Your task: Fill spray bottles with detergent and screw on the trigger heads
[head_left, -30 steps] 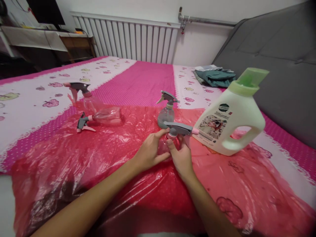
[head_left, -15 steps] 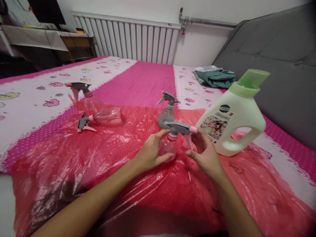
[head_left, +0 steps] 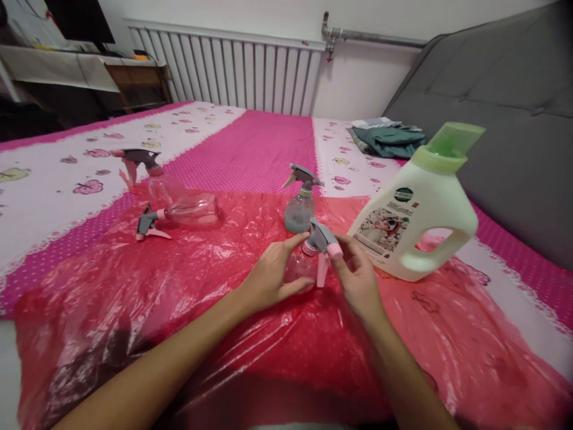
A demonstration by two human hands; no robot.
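A small pink-tinted spray bottle [head_left: 296,269] stands upright on the red plastic sheet [head_left: 188,298]. My left hand [head_left: 271,278] wraps round its body, thumb and fingers on either side. The bottle's grey trigger head [head_left: 320,236] has a pink nozzle and trigger, the nozzle angled towards me and to the right. At the nozzle end, my right hand [head_left: 360,278] has its thumb and fingers closed about the head; the far fingertips are partly hidden. Just behind stands a clear spray bottle [head_left: 299,212] with greyish liquid low in it.
A large pale detergent jug [head_left: 430,209] with a green cap stands close to my right hand. At the left, one spray bottle [head_left: 194,210] lies on its side and another spray bottle [head_left: 165,185] leans behind it. Folded clothes [head_left: 389,140] lie near the grey headboard [head_left: 492,95].
The trigger head has turned, its nozzle swinging from the right towards me. My right hand has moved left and closed in on it. My left hand stays round the bottle.
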